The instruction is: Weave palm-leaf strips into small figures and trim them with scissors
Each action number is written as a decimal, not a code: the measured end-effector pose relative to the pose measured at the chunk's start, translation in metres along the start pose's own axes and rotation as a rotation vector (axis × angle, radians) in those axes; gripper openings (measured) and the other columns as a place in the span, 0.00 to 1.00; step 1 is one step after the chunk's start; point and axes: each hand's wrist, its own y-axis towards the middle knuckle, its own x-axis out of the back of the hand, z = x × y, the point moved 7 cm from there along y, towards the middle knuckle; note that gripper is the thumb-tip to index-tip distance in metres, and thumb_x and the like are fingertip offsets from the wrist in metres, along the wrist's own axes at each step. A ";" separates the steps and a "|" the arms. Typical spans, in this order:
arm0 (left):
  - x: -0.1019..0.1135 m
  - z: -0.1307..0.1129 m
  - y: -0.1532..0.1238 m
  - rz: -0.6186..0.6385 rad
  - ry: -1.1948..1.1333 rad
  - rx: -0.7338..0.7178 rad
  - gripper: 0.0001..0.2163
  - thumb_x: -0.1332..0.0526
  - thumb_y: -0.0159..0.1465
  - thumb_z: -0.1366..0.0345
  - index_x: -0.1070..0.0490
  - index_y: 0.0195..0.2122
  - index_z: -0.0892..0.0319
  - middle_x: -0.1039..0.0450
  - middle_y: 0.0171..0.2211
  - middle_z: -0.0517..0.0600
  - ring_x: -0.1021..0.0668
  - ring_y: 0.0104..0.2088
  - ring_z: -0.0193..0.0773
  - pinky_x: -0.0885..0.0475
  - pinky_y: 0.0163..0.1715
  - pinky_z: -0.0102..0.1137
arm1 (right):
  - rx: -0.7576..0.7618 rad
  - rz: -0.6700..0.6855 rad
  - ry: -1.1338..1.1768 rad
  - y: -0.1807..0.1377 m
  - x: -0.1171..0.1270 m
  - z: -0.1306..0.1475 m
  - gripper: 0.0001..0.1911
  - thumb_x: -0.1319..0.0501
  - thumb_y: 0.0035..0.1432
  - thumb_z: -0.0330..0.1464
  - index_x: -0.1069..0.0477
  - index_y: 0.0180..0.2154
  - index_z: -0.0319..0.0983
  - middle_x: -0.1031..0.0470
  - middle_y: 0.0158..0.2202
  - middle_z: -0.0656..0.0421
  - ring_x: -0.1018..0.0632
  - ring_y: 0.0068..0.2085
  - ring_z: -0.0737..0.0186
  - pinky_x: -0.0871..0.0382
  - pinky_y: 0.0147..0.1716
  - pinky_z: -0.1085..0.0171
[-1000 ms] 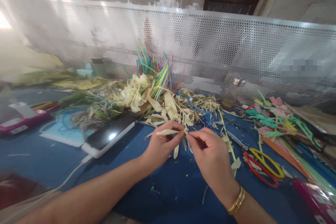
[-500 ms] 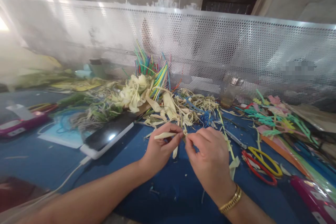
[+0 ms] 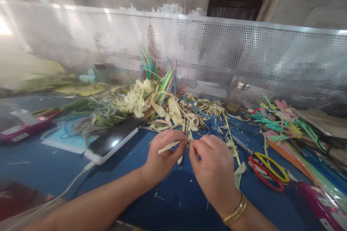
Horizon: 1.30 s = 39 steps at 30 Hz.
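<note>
My left hand [image 3: 161, 157] pinches a pale dried husk strip [image 3: 167, 147], whose loose end sticks out to the left between thumb and fingers. Close beside it, my right hand [image 3: 214, 164] is closed at the fingertips on the same small bunch of husk. The fingers hide most of the spot where the two hands meet. Just beyond them a curled husk piece [image 3: 193, 123] lies at the front of a heap of dried husks [image 3: 173, 110]. A leafy pale stem [image 3: 233, 144] lies right of my right hand.
Red-and-yellow-handled scissors [image 3: 267, 173] lie at right, near a magenta device [image 3: 321, 202]. A white-edged phone [image 3: 114, 139] with a cable lies left. Colourful pipe stems [image 3: 159, 74], a glass bottle [image 3: 237, 95] and a perforated metal screen [image 3: 217, 47] stand behind. Plastic flowers [image 3: 287, 119] lie far right.
The view has tilted up slightly. Both hands stay together on the husk, with the right fingertips shifted a little to the left, close against the left ones.
</note>
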 end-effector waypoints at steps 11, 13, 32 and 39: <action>-0.021 0.018 -0.001 0.094 -0.488 0.440 0.07 0.39 0.61 0.63 0.30 0.28 0.61 0.31 0.29 0.48 0.28 0.31 0.34 0.32 0.32 0.27 | 0.229 0.001 -0.180 0.001 0.004 0.009 0.09 0.44 0.60 0.24 0.27 0.31 0.39 0.32 0.24 0.60 0.34 0.29 0.61 0.47 0.31 0.59; -0.019 0.017 0.000 0.076 -0.496 0.413 0.07 0.38 0.60 0.63 0.29 0.29 0.60 0.31 0.29 0.48 0.28 0.32 0.34 0.32 0.34 0.28 | 0.186 -0.022 -0.147 0.001 0.005 0.005 0.08 0.43 0.60 0.26 0.26 0.34 0.39 0.31 0.24 0.60 0.33 0.29 0.61 0.45 0.32 0.59; -0.004 0.026 0.010 0.074 -0.422 0.286 0.06 0.35 0.57 0.67 0.25 0.36 0.60 0.25 0.35 0.50 0.24 0.38 0.37 0.30 0.42 0.32 | -0.094 0.028 0.316 0.001 -0.007 -0.024 0.15 0.45 0.60 0.24 0.25 0.44 0.44 0.26 0.34 0.58 0.26 0.34 0.63 0.33 0.34 0.63; -0.011 0.029 0.011 0.130 -0.513 0.362 0.05 0.34 0.56 0.66 0.23 0.34 0.60 0.25 0.34 0.51 0.25 0.36 0.37 0.31 0.38 0.31 | -0.064 -0.010 0.267 -0.001 -0.005 -0.019 0.12 0.44 0.60 0.25 0.25 0.41 0.42 0.26 0.34 0.57 0.26 0.35 0.61 0.34 0.37 0.62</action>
